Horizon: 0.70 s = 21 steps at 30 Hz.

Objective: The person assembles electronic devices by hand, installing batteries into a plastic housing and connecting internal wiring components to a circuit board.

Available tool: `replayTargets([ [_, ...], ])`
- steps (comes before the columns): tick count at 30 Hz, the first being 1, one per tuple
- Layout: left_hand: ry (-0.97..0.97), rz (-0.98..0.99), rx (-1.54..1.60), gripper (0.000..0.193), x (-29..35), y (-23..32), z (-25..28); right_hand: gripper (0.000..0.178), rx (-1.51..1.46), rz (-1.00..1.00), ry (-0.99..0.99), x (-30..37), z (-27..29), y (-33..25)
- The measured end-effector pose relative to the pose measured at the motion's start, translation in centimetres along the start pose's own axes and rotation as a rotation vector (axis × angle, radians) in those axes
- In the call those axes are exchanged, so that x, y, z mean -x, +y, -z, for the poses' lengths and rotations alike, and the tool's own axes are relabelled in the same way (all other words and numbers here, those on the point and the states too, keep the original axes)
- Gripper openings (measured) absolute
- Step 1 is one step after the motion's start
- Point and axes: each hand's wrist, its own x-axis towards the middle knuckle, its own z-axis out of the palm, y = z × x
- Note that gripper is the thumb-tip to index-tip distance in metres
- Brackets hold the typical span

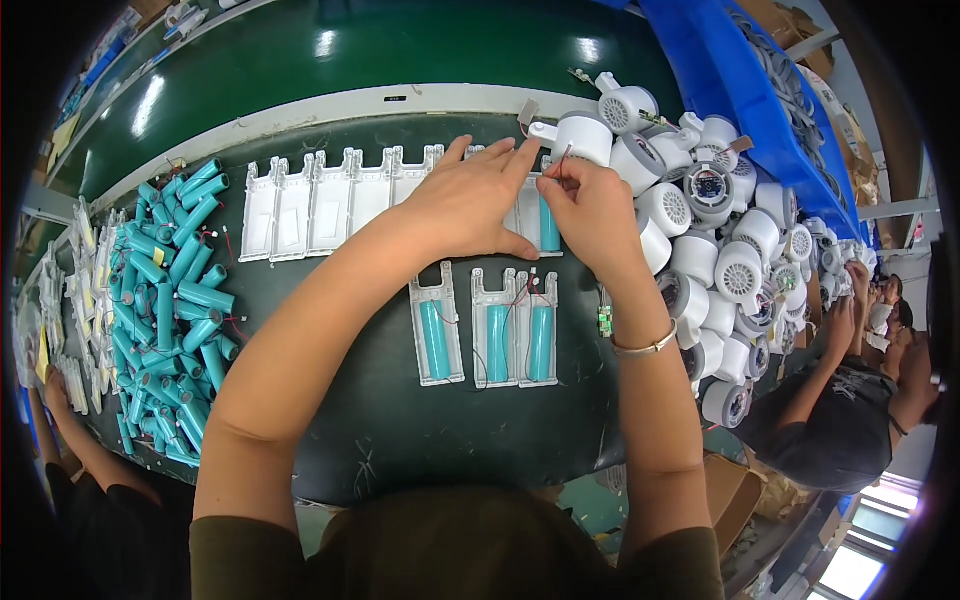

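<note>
My left hand (470, 205) is open, its fingers stretched over the right part of a row of white plastic casings (333, 205). My right hand (600, 215) is closed in a pinch at the row's right end, on a thin red wire (567, 158). Just below the pinch, a teal cylindrical battery (549, 225) lies in the end casing; my hands hide part of that casing. A white round fan head (583, 138) sits beyond my fingertips. Nearer to me lie three casings, each with a teal battery (435, 340) and thin wires.
Loose teal batteries (165, 310) are heaped at left beside more white casings (95, 270). White fan heads (738, 270) pile up at right, below a blue bin (740, 90). A small green circuit board (605, 318) lies by my right wrist. Other people sit at both sides.
</note>
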Motion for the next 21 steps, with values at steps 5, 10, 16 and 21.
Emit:
replayTargets([
  [5, -0.017, 0.0, -0.056, 0.098, -0.1, -0.1, -0.1, 0.016, -0.036, 0.011, -0.015, -0.2, -0.4, 0.3],
  [10, -0.03, -0.035, -0.092, 0.096, -0.1, 0.0, -0.1, 0.016, 0.042, 0.12, 0.005, 0.3, -1.4, 1.2],
  [16, -0.101, -0.02, -0.169, 0.097, -0.3, 0.9, 0.5, 0.02, 0.141, 0.191, 0.102, 1.4, -2.9, 1.0],
  [21, -0.083, -0.053, -0.227, 0.09, -0.2, 0.2, 0.7, 0.028, 0.19, 0.409, 0.297, 2.1, -1.2, 0.2],
])
